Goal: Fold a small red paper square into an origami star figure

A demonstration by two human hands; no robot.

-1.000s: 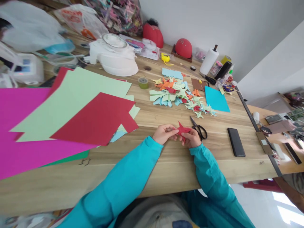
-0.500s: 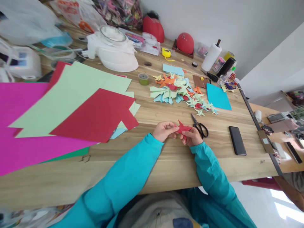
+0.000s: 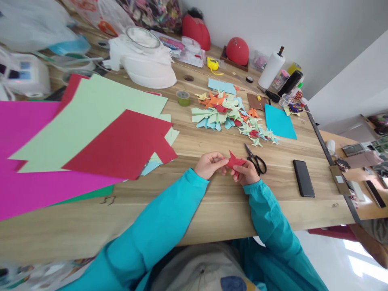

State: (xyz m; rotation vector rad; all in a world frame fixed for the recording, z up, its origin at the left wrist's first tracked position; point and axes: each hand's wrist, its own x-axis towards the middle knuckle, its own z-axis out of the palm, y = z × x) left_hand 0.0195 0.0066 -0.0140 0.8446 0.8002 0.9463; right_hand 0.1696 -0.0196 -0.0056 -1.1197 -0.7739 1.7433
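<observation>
A red folded paper star (image 3: 235, 161) is held between my two hands above the wooden table. My left hand (image 3: 211, 165) pinches its left point between thumb and fingers. On the other side my right hand (image 3: 247, 172) grips the star's lower right part, its thumb lying on the paper. Just behind my right hand lie black-handled scissors (image 3: 257, 160), blades toward the back. Farther back is a heap of folded paper stars (image 3: 224, 115) in green, blue, orange and red.
Large red (image 3: 121, 145) and pale green sheets (image 3: 91, 109) lie at left over a magenta sheet (image 3: 27, 190). A phone (image 3: 303, 178) rests at right. Behind are a blue paper square (image 3: 279, 121), a tape roll (image 3: 183, 98), a white cap (image 3: 148, 66) and a yellow tape measure (image 3: 212, 63).
Both hands keep their hold on the red paper star, which has shifted very slightly. The view has tilted a little; nothing on the table has been moved.
</observation>
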